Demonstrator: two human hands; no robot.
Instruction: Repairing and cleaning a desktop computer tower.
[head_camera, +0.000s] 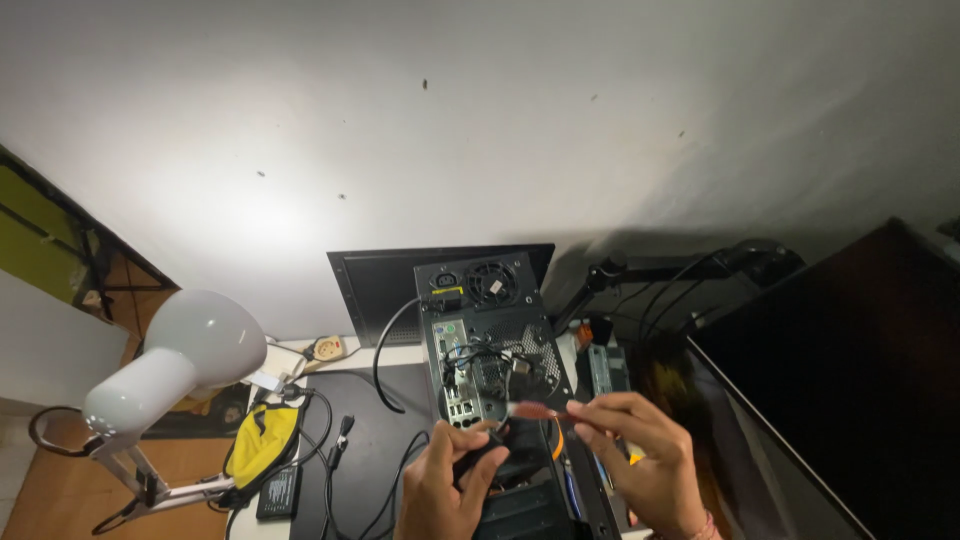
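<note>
A: What is seen at the far left?

B: A white lamp (185, 350) is clamped at nine o'clock, with its head turned toward the tabletop (365, 400). Just right of it, a yellow pouch (262, 440) and a small black box (277, 492) are laid beside loose black cables (335, 455).

A: And in the middle?

B: A computer case (490, 340) is stood on the tabletop at about six o'clock, its rear panel with ports and fan grilles turned upward toward the camera. A dark monitor (385, 280) is set behind it, at its twelve o'clock.

A: How is the left hand (445, 490) placed?

B: Its grip is closed around a black part (505, 455) held just below the case. What kind of part it is cannot be told.

A: And the right hand (650, 460)?

B: A thin red cable (540, 410) is pinched between its fingertips, closed tight, at three o'clock from the left hand. The cable is run leftward to the case's rear, touching or just over the black part.

A: Farther right?

B: A second dark screen (850, 380) is stood at three o'clock.
</note>
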